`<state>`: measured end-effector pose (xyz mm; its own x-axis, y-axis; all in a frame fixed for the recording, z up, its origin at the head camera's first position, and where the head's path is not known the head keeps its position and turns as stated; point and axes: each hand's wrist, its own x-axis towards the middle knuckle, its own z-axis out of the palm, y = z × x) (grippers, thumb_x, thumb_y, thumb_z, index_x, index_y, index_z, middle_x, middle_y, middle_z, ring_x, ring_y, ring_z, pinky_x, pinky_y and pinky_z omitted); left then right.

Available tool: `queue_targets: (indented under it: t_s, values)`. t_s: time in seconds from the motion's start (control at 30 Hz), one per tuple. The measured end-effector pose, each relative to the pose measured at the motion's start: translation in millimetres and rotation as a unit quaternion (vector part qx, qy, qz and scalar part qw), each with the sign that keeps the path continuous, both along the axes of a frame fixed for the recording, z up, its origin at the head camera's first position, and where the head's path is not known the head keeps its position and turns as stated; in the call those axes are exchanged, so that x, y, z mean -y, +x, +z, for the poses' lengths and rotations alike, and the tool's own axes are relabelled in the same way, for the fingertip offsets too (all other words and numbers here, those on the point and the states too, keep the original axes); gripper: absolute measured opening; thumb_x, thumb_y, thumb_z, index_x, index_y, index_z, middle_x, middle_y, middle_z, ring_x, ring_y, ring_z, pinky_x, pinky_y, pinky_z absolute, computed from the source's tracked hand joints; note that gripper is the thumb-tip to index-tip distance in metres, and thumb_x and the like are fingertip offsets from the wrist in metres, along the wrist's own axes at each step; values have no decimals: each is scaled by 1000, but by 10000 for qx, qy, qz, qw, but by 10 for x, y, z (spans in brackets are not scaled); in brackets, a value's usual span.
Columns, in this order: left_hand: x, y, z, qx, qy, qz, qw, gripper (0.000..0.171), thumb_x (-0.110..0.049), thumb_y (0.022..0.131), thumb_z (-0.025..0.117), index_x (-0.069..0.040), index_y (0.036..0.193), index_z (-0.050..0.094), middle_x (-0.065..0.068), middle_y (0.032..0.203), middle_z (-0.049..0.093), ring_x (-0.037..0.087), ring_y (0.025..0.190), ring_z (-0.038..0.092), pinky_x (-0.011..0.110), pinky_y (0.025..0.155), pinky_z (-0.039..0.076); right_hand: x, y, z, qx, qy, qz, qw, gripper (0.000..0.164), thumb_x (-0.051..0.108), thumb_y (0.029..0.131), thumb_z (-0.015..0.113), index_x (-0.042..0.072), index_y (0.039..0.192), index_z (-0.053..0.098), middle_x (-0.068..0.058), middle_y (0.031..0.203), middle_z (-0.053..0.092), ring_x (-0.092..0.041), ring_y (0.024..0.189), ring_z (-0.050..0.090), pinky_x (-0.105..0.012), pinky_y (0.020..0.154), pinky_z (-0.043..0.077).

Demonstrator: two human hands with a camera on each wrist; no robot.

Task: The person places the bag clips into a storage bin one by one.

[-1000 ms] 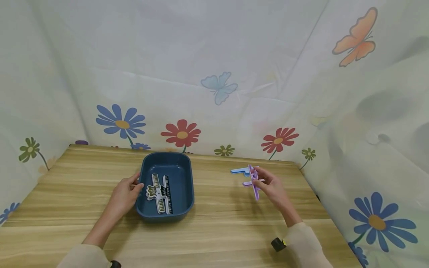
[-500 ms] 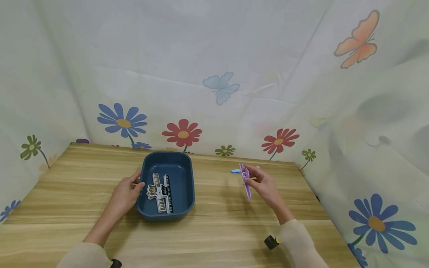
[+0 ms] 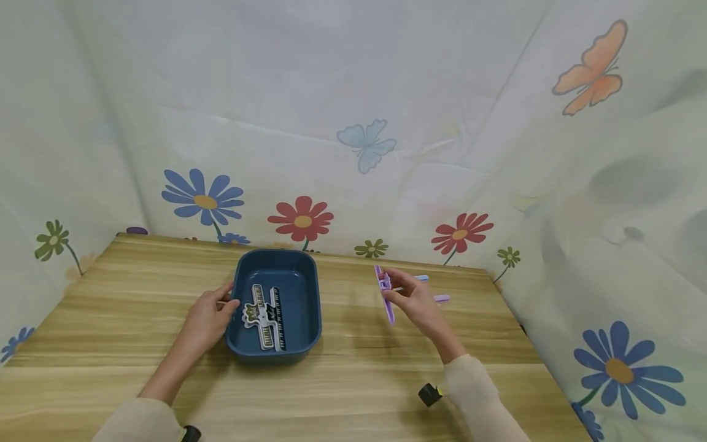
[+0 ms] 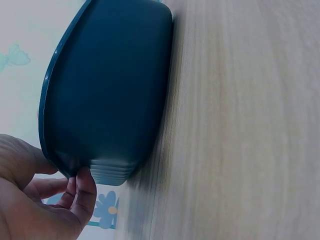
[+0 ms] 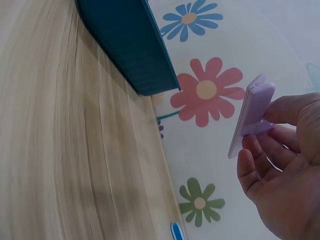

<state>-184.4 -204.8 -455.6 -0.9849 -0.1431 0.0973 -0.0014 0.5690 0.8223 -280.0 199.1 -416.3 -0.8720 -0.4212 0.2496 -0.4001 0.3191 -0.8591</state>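
Note:
My right hand (image 3: 415, 302) pinches a long, narrow purple clip (image 3: 385, 294) between thumb and fingers, held above the table right of the blue bin. In the right wrist view the purple clip (image 5: 256, 107) stands tilted, its shorter lever near the fingertips. With thumb and fingers my left hand (image 3: 204, 320) grips the left rim of the dark blue bin (image 3: 302, 344); the left wrist view shows the fingers at the bin's corner (image 4: 70, 165). Inside the bin lie a white clip with a keyboard pattern and bear shape (image 3: 259, 316) and a black-and-white one (image 3: 278, 325).
Behind my right hand, a blue clip (image 3: 422, 278) and another purple clip (image 3: 442, 298) lie on the wooden table (image 3: 353, 380), both partly covered. A flower-printed cloth (image 3: 265, 153) hangs along the table's back and sides.
My right hand has moved left with the purple clip, toward the bin, away from the blue clip and the other purple one. My left hand and the bin stay in place.

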Motion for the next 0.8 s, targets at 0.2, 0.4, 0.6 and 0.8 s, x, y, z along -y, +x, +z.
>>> queue_targets:
  t_s: [0.2,0.4,0.6,0.8]
  values:
    - [4,0,-4,-47,-22,0,10000,53,-8,105,56,16,149,40,33,118,55,47,112,62,50,88,54,234,-7,-18,-123,-69,364,9992,50,3,99,68,-6,146,53,-22,120,66,-30,102,65,-26,83,56]
    - [9,0,-13,-38,-15,8,10000,53,-8,105,56,15,149,39,32,118,56,47,113,62,50,87,54,478,10,-26,-124,-37,658,9978,50,1,98,69,-5,145,54,-20,122,66,-30,103,65,-27,83,56]
    - [7,5,-15,-33,-24,3,10000,53,-8,105,57,15,150,39,33,119,56,47,113,62,50,88,54,683,25,-41,-134,69,799,9967,48,3,98,69,-1,144,58,-14,119,68,-27,103,64,-26,83,56]
    - [8,-4,-21,-72,-6,-5,10000,53,-8,105,57,15,150,39,33,119,56,47,113,62,48,86,54,845,24,-48,-105,110,900,9958,48,5,97,71,1,143,59,-14,117,68,-28,102,64,-25,82,56]
